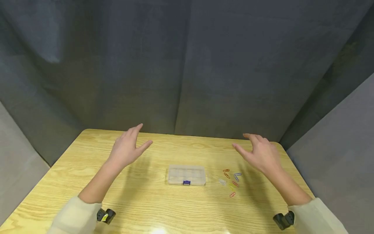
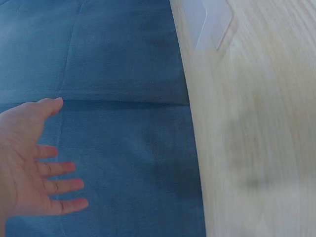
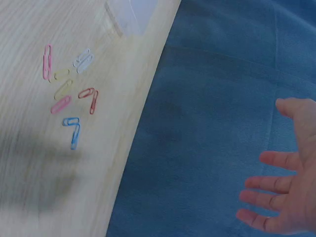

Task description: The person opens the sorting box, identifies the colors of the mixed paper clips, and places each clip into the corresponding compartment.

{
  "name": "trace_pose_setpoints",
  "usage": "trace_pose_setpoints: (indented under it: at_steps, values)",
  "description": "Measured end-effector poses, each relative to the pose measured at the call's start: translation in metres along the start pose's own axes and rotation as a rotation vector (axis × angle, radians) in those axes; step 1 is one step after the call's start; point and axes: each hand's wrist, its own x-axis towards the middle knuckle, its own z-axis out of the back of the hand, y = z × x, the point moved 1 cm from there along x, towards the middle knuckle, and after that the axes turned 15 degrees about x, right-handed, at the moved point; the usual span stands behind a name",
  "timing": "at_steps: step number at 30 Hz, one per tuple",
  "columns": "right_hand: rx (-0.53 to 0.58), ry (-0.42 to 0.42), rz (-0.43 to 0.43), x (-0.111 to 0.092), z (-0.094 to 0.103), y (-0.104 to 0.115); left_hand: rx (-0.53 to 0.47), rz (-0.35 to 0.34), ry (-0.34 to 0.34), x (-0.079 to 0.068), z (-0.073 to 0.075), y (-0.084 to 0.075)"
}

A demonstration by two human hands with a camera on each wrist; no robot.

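Both hands hover above the table, touching nothing. The left hand (image 1: pixel 126 148) is up to the left of a clear plastic compartment box (image 1: pixel 187 172), its thumb apart from the extended fingers. That box lies flat with its lid down and a blue latch (image 1: pixel 186 182) on the near side. Over to the right, the right hand (image 1: pixel 262 154) is held in the air with fingers spread, beyond the loose paper clips. The clips lie in a small group right of the box: red (image 3: pixel 94 102), blue (image 3: pixel 75 137), white (image 3: pixel 84 61), yellow (image 3: pixel 63 89) and pink (image 3: pixel 47 62) ones.
A light wood-grain table (image 1: pixel 163 208) carries the box and clips. Dark grey-blue cloth (image 1: pixel 181 65) hangs behind its far edge, with paler panels (image 1: pixel 339 139) at both sides. Each sleeve cuff bears a small black wrist camera (image 1: pixel 106 216).
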Motion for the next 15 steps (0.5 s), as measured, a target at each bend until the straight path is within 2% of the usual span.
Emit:
trace_pose_setpoints:
  at_steps: [6,15]
  values:
    - [0.060,-0.029,0.005,-0.002,-0.010,-0.006,-0.048,-0.054,-0.008,-0.001,-0.017,-0.006]
    - [0.153,0.053,-0.029,-0.006,-0.029,-0.009,-0.104,-0.116,0.084,-0.007,-0.044,-0.019]
